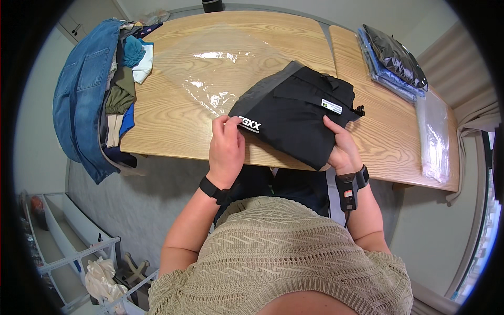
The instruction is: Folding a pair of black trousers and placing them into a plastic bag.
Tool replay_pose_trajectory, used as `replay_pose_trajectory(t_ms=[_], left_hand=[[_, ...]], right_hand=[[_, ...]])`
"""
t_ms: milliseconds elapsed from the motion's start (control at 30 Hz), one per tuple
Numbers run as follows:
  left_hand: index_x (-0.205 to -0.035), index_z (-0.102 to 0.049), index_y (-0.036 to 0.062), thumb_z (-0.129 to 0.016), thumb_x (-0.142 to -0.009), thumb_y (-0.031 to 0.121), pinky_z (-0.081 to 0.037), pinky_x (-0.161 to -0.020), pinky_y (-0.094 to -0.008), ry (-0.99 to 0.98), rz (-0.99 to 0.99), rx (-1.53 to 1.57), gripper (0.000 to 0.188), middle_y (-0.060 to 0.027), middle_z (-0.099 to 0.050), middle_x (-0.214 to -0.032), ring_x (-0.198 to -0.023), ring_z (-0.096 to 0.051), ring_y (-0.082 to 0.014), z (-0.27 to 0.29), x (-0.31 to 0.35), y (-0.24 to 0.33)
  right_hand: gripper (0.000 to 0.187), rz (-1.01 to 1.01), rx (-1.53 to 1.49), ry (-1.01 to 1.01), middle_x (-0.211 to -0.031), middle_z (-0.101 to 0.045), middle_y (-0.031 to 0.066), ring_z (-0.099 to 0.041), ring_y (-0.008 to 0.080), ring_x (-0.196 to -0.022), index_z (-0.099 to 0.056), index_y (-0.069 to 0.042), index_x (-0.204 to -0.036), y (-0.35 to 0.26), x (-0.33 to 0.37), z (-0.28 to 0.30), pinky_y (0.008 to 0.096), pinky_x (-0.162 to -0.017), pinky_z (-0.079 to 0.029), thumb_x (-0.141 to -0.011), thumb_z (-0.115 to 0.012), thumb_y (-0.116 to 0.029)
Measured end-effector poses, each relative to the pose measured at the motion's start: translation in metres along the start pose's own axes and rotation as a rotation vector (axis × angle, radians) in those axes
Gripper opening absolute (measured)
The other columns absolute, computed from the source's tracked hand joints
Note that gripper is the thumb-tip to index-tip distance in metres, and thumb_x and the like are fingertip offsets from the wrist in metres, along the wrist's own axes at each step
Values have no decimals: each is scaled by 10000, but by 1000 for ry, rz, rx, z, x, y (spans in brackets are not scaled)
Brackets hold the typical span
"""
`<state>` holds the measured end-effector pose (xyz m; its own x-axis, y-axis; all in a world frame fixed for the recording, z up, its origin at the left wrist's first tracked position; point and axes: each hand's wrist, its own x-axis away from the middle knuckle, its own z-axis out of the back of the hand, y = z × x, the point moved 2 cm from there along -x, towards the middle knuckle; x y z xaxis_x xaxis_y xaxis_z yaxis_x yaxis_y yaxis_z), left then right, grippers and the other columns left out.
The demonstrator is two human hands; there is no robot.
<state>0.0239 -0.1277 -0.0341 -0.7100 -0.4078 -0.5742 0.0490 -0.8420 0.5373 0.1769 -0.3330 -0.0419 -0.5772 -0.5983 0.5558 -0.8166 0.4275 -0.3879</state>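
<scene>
A folded black garment [299, 115] with a dark grey band, white lettering and a small white label lies across the table's near edge. My left hand [227, 142] is closed, its fingertips pinching the garment's left corner beside the lettering. With the thumb on top and fingers underneath, my right hand [343, 145] grips the garment's near right side. A clear plastic bag [210, 68] is spread flat beyond my left hand, and the garment's left edge meets it; whether it overlaps the bag, I cannot tell.
On the wooden table [178, 136], a heap of clothes with blue denim [86, 89] hangs over the left edge. A stack of bagged garments [394, 60] and clear plastic bags [434, 139] rest at the right. A divided rack [79, 257] stands at lower left.
</scene>
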Motion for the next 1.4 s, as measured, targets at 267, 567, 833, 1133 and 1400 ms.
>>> replay_pose_trajectory(t_ms=[267,567,833,1133,1400], left_hand=[[-929,-473,-10,-643,-804,85,-452,-597,-401,175,352,115,231,-199,-513,-958,-629,-555,-277,0,-15,-10],[-714,-595,-56,-580,-860,167,-450,-534,-363,-152,605,318,267,-197,-560,-585,-535,-582,-318,-14,-21,-41],[-753,-602,-42,-554,-859,151,-391,-411,-251,-320,765,517,225,-67,-585,-560,-448,-540,-120,-6,7,-38],[-735,-641,-26,-606,-794,107,-477,-540,-333,-576,210,457,149,-131,-612,-638,-553,-593,-226,32,30,9],[-1209,-518,0,-606,-849,160,-480,-838,-406,-441,-317,172,404,-170,-593,-1126,-970,-589,-369,-8,26,43]], right_hand=[[445,-85,-176,-161,-1325,-465,256,-485,370,-1210,-412,83,-1301,5,9,-30,469,-1055,-373,-955,-500,-183],[383,-96,-343,-233,-1298,-518,164,-508,308,-1189,-463,21,-1271,13,8,-44,444,-1038,-402,-945,-524,-172],[434,-139,130,-90,-1315,-491,197,-502,318,-1192,-428,60,-1291,52,4,-18,435,-1039,-385,-926,-545,-143],[416,-122,70,-117,-1316,-485,202,-489,310,-1205,-415,82,-1287,54,7,-32,430,-1054,-369,-927,-517,-98],[459,-159,-67,-304,-1384,-408,211,-415,311,-1274,-337,85,-1340,44,10,-61,421,-1102,-300,-929,-470,-68]])
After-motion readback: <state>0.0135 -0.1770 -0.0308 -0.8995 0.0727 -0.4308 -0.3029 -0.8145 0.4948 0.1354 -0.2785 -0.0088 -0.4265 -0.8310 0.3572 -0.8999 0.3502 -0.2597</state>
